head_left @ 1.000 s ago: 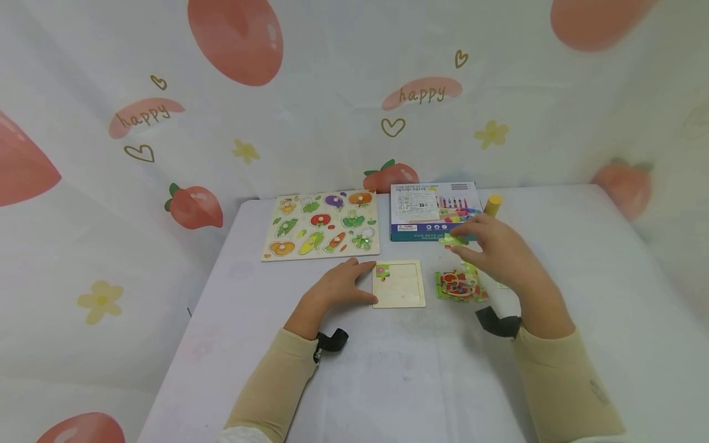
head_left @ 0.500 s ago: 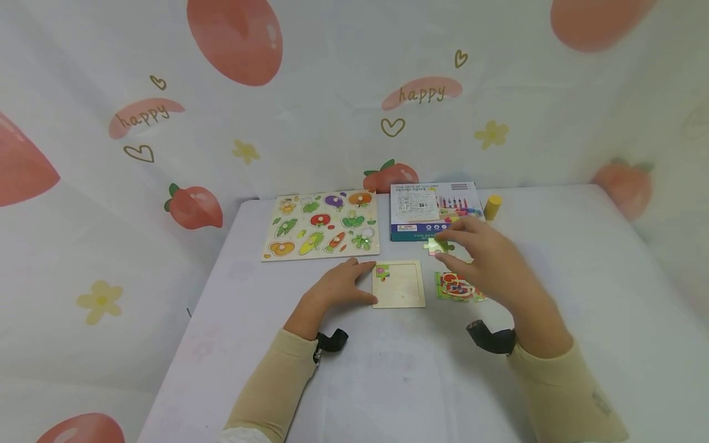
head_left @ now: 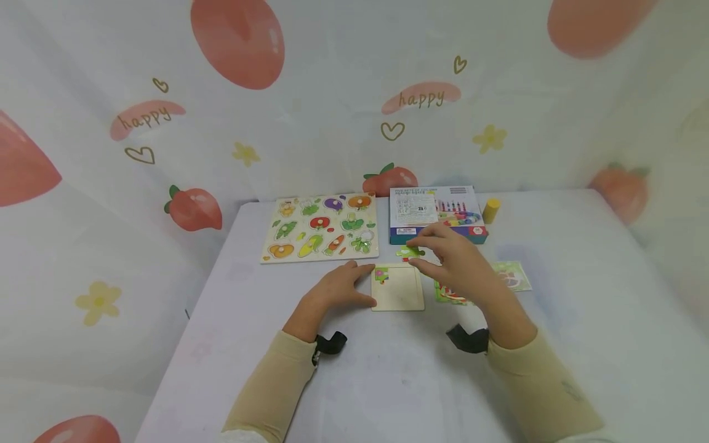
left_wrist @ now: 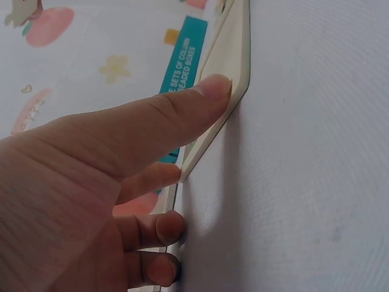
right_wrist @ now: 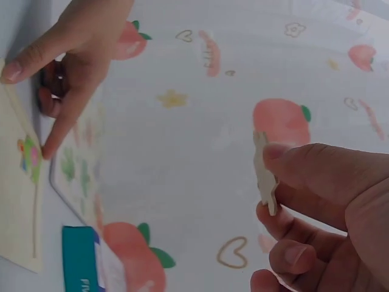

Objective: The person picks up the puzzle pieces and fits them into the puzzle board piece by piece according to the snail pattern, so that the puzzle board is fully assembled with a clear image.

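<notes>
A square wooden puzzle tray (head_left: 403, 292) lies flat on the table, with one green-and-pink jigsaw piece (head_left: 382, 274) in its far left corner. My left hand (head_left: 336, 288) spans the tray's left side; thumb and index finger touch its two left corners, and the other fingers are bent beneath the palm. Beyond the far edge of the tray, my right hand (head_left: 451, 257) pinches a green puzzle piece (head_left: 407, 251) between thumb and fingers. In the right wrist view this puzzle piece (right_wrist: 264, 173) shows pale wood, held on edge. Partly under the right hand sits a pile of colourful puzzle pieces (head_left: 447, 295).
Behind the left hand lies a vegetable peg board (head_left: 301, 231). A bead-set box (head_left: 410, 212) stands at the table's back, a yellow cylinder (head_left: 491, 210) beside it. Right of the pile is a green picture card (head_left: 515, 275). A printed cloth (head_left: 327, 141) hangs behind the table.
My right hand has moved left with the puzzle piece, from above the pile to the tray's far edge, turning the piece on the way. The left hand stays at the tray.
</notes>
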Action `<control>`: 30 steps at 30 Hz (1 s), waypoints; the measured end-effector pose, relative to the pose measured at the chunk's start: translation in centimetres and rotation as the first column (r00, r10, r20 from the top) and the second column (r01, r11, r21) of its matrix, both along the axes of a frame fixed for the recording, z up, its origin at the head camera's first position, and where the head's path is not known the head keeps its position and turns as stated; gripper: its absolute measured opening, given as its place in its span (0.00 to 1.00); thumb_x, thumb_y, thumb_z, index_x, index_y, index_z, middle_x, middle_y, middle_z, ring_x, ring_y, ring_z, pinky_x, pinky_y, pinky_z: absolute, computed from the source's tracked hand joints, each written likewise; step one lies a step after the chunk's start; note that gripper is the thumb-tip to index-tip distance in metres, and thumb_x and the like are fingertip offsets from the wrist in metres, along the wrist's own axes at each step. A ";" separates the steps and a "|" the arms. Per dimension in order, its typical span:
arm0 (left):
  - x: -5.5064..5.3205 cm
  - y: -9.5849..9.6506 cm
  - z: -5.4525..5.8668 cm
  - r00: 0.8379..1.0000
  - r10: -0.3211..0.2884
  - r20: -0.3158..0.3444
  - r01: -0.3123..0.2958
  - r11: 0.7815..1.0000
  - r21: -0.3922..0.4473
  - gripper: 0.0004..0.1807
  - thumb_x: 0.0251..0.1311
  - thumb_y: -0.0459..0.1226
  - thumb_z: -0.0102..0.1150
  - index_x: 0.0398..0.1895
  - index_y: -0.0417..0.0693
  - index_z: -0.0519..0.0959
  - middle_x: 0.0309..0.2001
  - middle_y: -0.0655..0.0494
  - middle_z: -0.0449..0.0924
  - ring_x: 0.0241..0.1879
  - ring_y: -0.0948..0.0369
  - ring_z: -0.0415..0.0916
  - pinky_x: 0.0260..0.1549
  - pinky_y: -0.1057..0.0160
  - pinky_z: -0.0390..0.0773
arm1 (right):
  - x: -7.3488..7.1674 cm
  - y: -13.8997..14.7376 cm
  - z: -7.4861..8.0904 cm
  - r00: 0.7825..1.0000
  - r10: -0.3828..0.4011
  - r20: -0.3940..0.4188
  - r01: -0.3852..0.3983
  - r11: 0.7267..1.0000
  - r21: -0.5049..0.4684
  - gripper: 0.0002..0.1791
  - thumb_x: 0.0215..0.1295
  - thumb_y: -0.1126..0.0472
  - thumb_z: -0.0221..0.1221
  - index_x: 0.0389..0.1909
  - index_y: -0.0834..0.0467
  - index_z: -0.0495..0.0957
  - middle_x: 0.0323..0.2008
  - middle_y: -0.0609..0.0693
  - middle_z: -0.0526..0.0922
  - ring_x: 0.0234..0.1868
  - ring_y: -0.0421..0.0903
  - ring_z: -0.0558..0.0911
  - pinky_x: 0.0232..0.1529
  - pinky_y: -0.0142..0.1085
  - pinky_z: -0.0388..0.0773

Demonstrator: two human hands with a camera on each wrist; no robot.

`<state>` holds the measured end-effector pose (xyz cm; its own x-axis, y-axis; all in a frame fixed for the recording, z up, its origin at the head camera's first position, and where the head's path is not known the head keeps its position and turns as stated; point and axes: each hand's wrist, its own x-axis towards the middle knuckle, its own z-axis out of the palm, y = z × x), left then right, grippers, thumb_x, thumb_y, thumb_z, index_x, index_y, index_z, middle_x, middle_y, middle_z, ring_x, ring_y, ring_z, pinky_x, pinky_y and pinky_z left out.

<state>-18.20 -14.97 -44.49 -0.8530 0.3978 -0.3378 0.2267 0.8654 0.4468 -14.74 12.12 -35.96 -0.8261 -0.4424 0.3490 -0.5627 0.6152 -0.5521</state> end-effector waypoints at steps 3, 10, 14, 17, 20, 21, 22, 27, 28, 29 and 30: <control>0.1 -0.1 -0.2 1.000 -0.006 -0.003 0.006 1.000 0.004 0.48 0.53 0.57 0.76 0.78 0.62 0.67 0.53 0.54 0.71 0.49 0.56 0.70 0.55 0.52 0.75 | -0.5 -0.6 -0.6 0.999 -0.012 0.047 0.010 1.000 0.024 0.15 0.66 0.58 0.70 0.52 0.56 0.87 0.49 0.50 0.78 0.39 0.47 0.77 0.38 0.39 0.78; 0.1 -0.3 -0.4 1.000 -0.014 -0.002 0.014 1.000 0.008 0.48 0.54 0.58 0.75 0.78 0.63 0.66 0.55 0.54 0.71 0.50 0.56 0.70 0.56 0.51 0.75 | -1.6 -2.0 -2.6 0.992 -0.066 0.108 0.050 0.987 0.150 0.16 0.66 0.54 0.70 0.53 0.55 0.87 0.48 0.51 0.78 0.43 0.50 0.79 0.42 0.41 0.81; 0.0 -0.3 -0.3 1.000 -0.021 -0.013 0.021 1.000 0.005 0.48 0.54 0.58 0.75 0.78 0.63 0.66 0.58 0.53 0.71 0.52 0.56 0.71 0.58 0.50 0.74 | -2.2 -2.6 -3.9 0.985 -0.052 0.163 0.026 0.988 0.155 0.15 0.67 0.55 0.70 0.52 0.55 0.87 0.48 0.51 0.78 0.45 0.53 0.80 0.45 0.42 0.81; -0.1 -0.3 -0.2 0.999 -0.031 -0.027 0.031 1.000 0.003 0.47 0.54 0.58 0.74 0.78 0.63 0.66 0.58 0.52 0.71 0.52 0.56 0.71 0.58 0.50 0.74 | -2.8 -3.0 -5.1 0.977 -0.052 0.208 0.018 0.987 0.161 0.15 0.66 0.56 0.70 0.52 0.55 0.87 0.49 0.52 0.78 0.46 0.53 0.80 0.47 0.44 0.81; -0.3 -0.3 -0.2 0.999 -0.036 -0.028 0.036 0.999 0.005 0.47 0.54 0.58 0.74 0.78 0.63 0.66 0.59 0.52 0.71 0.52 0.56 0.71 0.58 0.50 0.74 | -3.4 -3.3 -6.1 0.966 -0.059 0.252 0.014 0.984 0.180 0.15 0.67 0.56 0.69 0.52 0.55 0.87 0.50 0.51 0.78 0.47 0.50 0.79 0.49 0.44 0.80; -0.3 -0.3 -0.2 0.999 -0.036 -0.026 0.036 0.999 0.007 0.48 0.54 0.58 0.75 0.78 0.63 0.66 0.59 0.52 0.71 0.53 0.55 0.71 0.59 0.50 0.74 | -3.5 -3.4 -6.4 0.962 -0.064 0.266 0.014 0.982 0.186 0.15 0.67 0.55 0.69 0.52 0.55 0.87 0.49 0.50 0.77 0.47 0.50 0.78 0.49 0.45 0.80; -0.3 -0.3 -0.2 0.999 -0.033 -0.023 0.034 0.999 0.008 0.48 0.54 0.58 0.75 0.78 0.63 0.66 0.60 0.52 0.71 0.54 0.55 0.71 0.59 0.49 0.73 | -3.6 -3.4 -6.7 0.957 -0.067 0.281 0.013 0.982 0.188 0.15 0.67 0.55 0.69 0.52 0.55 0.87 0.49 0.50 0.77 0.47 0.50 0.78 0.50 0.45 0.80; -0.2 -0.3 -0.4 1.000 -0.018 -0.008 0.018 1.000 0.020 0.48 0.53 0.57 0.75 0.78 0.63 0.66 0.60 0.52 0.71 0.55 0.55 0.71 0.60 0.49 0.73 | -4.3 -3.7 -8.4 0.938 -0.095 0.333 0.024 0.977 0.212 0.16 0.67 0.55 0.69 0.53 0.55 0.87 0.49 0.50 0.78 0.48 0.49 0.77 0.52 0.45 0.79; -0.2 -0.4 -0.4 1.000 -0.017 -0.008 0.017 1.000 0.021 0.48 0.53 0.57 0.75 0.78 0.63 0.67 0.59 0.53 0.71 0.54 0.55 0.70 0.59 0.49 0.73 | -4.4 -3.8 -8.8 0.936 -0.097 0.339 0.024 0.977 0.214 0.17 0.67 0.54 0.69 0.53 0.55 0.87 0.48 0.49 0.78 0.48 0.49 0.77 0.52 0.45 0.79; -0.2 -0.4 -0.5 1.000 -0.017 -0.009 0.017 1.000 0.021 0.48 0.53 0.57 0.75 0.78 0.63 0.67 0.57 0.53 0.71 0.52 0.56 0.70 0.58 0.50 0.74 | -4.5 -3.8 -9.1 0.935 -0.096 0.341 0.021 0.976 0.216 0.16 0.67 0.54 0.69 0.53 0.55 0.87 0.48 0.49 0.78 0.48 0.48 0.77 0.52 0.45 0.79; -0.2 -0.4 -0.5 1.000 -0.018 -0.010 0.018 1.000 0.020 0.48 0.53 0.57 0.75 0.78 0.63 0.67 0.55 0.54 0.71 0.50 0.56 0.70 0.56 0.51 0.74 | -4.6 -3.8 -9.3 0.936 -0.087 0.340 0.014 0.977 0.214 0.16 0.67 0.54 0.69 0.53 0.56 0.87 0.48 0.49 0.79 0.47 0.48 0.77 0.52 0.45 0.79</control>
